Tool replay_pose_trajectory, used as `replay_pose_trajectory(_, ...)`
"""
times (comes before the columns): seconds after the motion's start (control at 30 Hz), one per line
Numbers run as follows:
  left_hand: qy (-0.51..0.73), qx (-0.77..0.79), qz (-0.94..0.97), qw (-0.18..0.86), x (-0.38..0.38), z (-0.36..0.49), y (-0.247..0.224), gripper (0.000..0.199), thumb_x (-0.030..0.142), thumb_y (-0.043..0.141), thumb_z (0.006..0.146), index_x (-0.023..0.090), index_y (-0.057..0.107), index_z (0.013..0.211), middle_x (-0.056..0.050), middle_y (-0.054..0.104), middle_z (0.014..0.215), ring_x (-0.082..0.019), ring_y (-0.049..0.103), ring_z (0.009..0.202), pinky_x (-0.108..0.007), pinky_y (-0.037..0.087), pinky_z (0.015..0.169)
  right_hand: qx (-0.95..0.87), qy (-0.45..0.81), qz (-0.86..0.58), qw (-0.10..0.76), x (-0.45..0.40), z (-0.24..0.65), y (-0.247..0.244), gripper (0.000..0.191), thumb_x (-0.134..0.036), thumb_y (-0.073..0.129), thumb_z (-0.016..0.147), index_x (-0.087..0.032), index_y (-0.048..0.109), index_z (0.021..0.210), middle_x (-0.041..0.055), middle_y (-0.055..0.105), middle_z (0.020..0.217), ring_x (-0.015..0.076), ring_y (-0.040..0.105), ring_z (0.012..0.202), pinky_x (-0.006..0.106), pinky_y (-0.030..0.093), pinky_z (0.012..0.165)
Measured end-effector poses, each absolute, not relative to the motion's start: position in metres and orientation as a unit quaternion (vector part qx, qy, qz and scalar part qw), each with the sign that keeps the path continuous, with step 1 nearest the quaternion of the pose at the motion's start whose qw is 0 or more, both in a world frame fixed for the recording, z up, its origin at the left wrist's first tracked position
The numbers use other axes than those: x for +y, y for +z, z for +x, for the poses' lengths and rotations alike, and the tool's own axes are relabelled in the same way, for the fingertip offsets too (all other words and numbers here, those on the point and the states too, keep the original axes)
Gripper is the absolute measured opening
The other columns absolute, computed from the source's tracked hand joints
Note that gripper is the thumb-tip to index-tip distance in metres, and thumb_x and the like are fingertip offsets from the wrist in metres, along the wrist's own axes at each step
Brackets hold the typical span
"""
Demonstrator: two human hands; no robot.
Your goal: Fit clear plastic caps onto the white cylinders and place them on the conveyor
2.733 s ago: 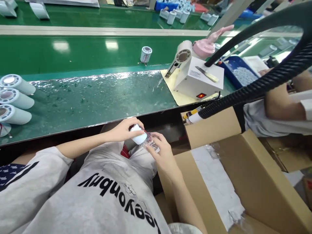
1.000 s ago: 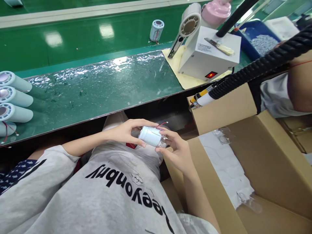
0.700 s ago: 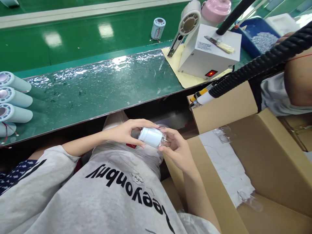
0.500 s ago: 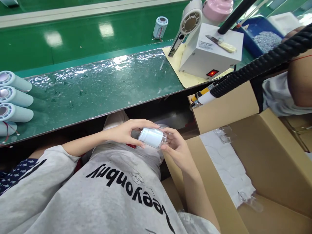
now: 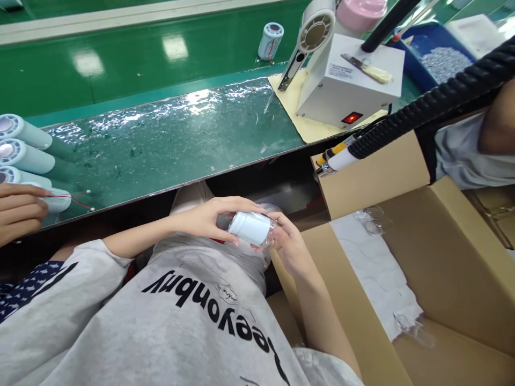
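Above my lap, both hands hold a light blue cylinder point(image 5: 252, 228) with a clear cover at its right end. It lies nearly level, tilted slightly down to the right. My left hand point(image 5: 209, 217) grips its left end, thumb below and fingers over the top. My right hand point(image 5: 287, 241) is closed round the clear right end, and its fingertips are partly hidden behind the piece. A dark round part shows between the cylinder and my left palm.
Another person's hand point(image 5: 20, 210) touches a wired cylinder point(image 5: 58, 200) beside a row of cylinders point(image 5: 30, 155) on the left. A white machine point(image 5: 350, 80), a black hose point(image 5: 422, 107) and an open cardboard box point(image 5: 442, 257) are on the right. One cylinder point(image 5: 271, 42) stands on the green belt.
Another person's hand has come in from the left and a wired cylinder there has shifted right. My right fingers have curled further round the clear end. The cylinder on the belt has moved slightly right.
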State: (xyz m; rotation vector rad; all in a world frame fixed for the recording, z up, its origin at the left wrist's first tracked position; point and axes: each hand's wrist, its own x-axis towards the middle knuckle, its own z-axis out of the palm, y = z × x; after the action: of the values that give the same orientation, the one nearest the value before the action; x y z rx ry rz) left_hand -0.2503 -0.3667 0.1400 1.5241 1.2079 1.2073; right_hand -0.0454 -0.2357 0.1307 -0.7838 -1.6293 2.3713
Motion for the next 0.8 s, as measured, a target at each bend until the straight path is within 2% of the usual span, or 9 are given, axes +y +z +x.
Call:
replay_pose_trajectory(0.17,0.48,0.473,0.613,0.412,-0.367,-0.25,0.14,0.07,0.032,0.087,0.077,0.028,0.063,0.142,-0.014,0.062,0.148,-0.031,0.056,0.14,-0.048,0.043,0.119,-0.53,0.808,-0.257,0.029,-0.236,-0.046,0.126,0.062,-0.079,0.07,0.078,-0.022,0.055,0.095,-0.0012,0.068,0.07,0.0147,0.064,0.049,0.026,0.056,0.044)
replay_pose_trajectory(0.3,0.485,0.467,0.61,0.417,-0.367,-0.25,0.139,0.072,0.032,0.088,0.076,0.028,0.063,0.143,-0.014,0.061,0.148,-0.03,0.055,0.141,-0.049,0.042,0.12,-0.497,0.824,-0.271,0.0,-0.24,-0.049,0.131,0.068,-0.087,0.066,0.073,-0.022,0.051,0.089,-0.001,0.066,0.059,0.0156,0.062,0.043,0.023,0.05,0.037)
replay_pose_trajectory(0.5,0.493,0.46,0.613,0.412,-0.367,-0.249,0.136,0.07,0.031,0.089,0.076,0.029,0.064,0.141,-0.014,0.061,0.149,-0.031,0.054,0.142,-0.05,0.042,0.119,-0.454,0.84,-0.288,-0.074,-0.244,-0.053,0.137,0.077,-0.093,0.059,0.072,-0.017,0.062,0.086,0.0037,0.065,0.054,0.0153,0.057,0.037,0.023,0.044,0.031)
replay_pose_trajectory(0.57,0.49,0.467,0.609,0.414,-0.368,-0.248,0.137,0.066,0.031,0.088,0.076,0.028,0.066,0.138,-0.014,0.062,0.147,-0.031,0.056,0.139,-0.049,0.046,0.115,-0.447,0.844,-0.283,-0.091,-0.243,-0.053,0.135,0.079,-0.094,0.056,0.072,-0.017,0.063,0.085,0.0039,0.065,0.055,0.0143,0.056,0.036,0.023,0.043,0.031)
replay_pose_trajectory(0.67,0.484,0.489,0.587,0.427,-0.37,-0.246,0.141,0.06,0.032,0.085,0.079,0.027,0.066,0.137,-0.015,0.064,0.141,-0.03,0.061,0.131,-0.04,0.057,0.099,-0.462,0.841,-0.259,-0.109,-0.244,-0.051,0.131,0.084,-0.098,0.047,0.074,-0.016,0.064,0.082,0.0043,0.064,0.055,0.0152,0.057,0.039,0.024,0.046,0.033)
replay_pose_trajectory(0.73,0.482,0.506,0.567,0.436,-0.372,-0.244,0.144,0.061,0.031,0.083,0.081,0.026,0.064,0.138,-0.015,0.063,0.139,-0.029,0.062,0.128,-0.034,0.06,0.091,-0.519,0.809,-0.271,-0.052,-0.244,-0.047,0.128,0.079,-0.093,0.043,0.081,-0.018,0.064,0.087,0.0049,0.066,0.061,0.0179,0.063,0.046,0.027,0.052,0.039)
replay_pose_trajectory(0.8,0.483,0.514,0.556,0.439,-0.373,-0.243,0.147,0.063,0.031,0.082,0.081,0.026,0.061,0.141,-0.015,0.061,0.141,-0.028,0.062,0.127,-0.033,0.06,0.091,-0.616,0.726,-0.294,0.078,-0.246,-0.041,0.126,0.056,-0.074,0.052,0.093,-0.02,0.064,0.101,0.0068,0.073,0.081,0.0209,0.071,0.065,0.033,0.062,0.057)
